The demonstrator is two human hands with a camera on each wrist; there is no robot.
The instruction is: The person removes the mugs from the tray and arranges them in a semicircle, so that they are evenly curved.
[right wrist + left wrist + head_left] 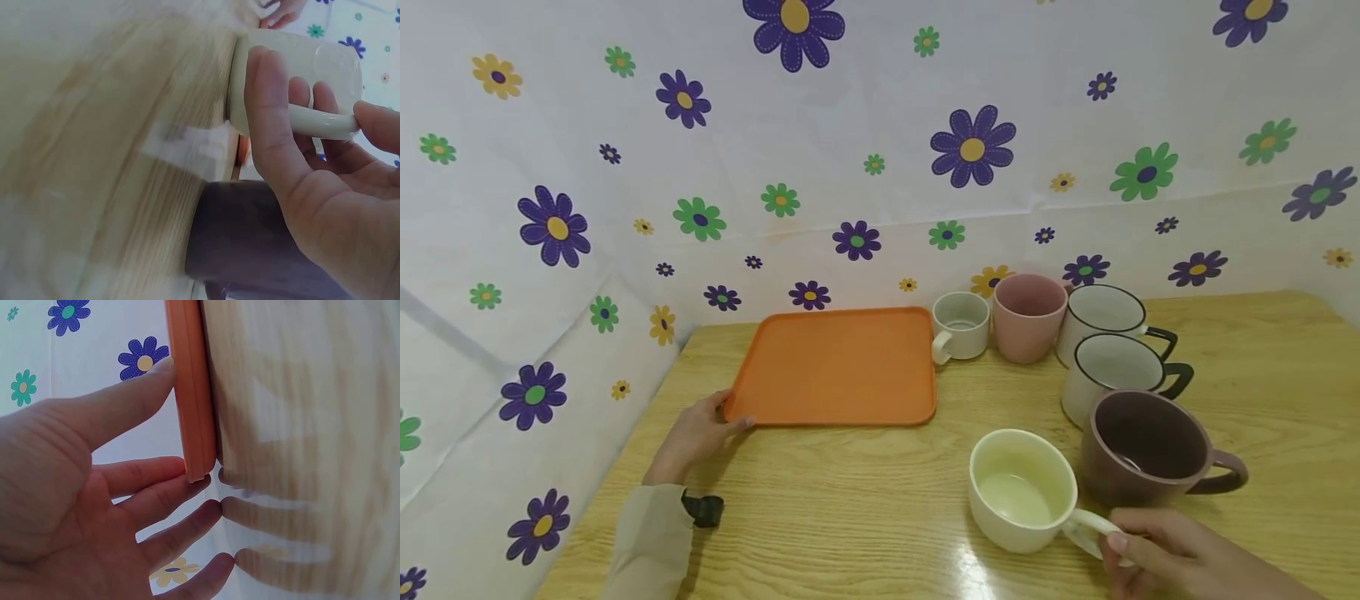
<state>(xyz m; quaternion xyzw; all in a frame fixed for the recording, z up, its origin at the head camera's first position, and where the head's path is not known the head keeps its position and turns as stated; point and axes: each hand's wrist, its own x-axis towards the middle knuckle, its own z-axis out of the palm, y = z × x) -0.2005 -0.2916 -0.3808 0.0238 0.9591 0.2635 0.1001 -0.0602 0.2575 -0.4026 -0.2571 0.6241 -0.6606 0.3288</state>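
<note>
My right hand (1172, 554) holds the pale yellow mug (312, 56) by its handle, thumb on top and fingers around the loop. The mug is upright at the front right, its base at the tabletop in the right wrist view. To its right stands a dark brown mug (1105, 467). My left hand (700, 433) grips the near left corner of the flat orange tray (842, 367), thumb on the rim and index finger against the edge. In the left wrist view, the other fingertips (212, 509) reach down to the table beside the tray (190, 394).
Behind the brown mug are two white mugs with black rims, a nearer one (1078, 392) and a farther one (1105, 307). A pink mug (1026, 333) and a small white cup (970, 337) stand right of the tray. Flowered cloth (880, 108) rises behind the wooden table (850, 517).
</note>
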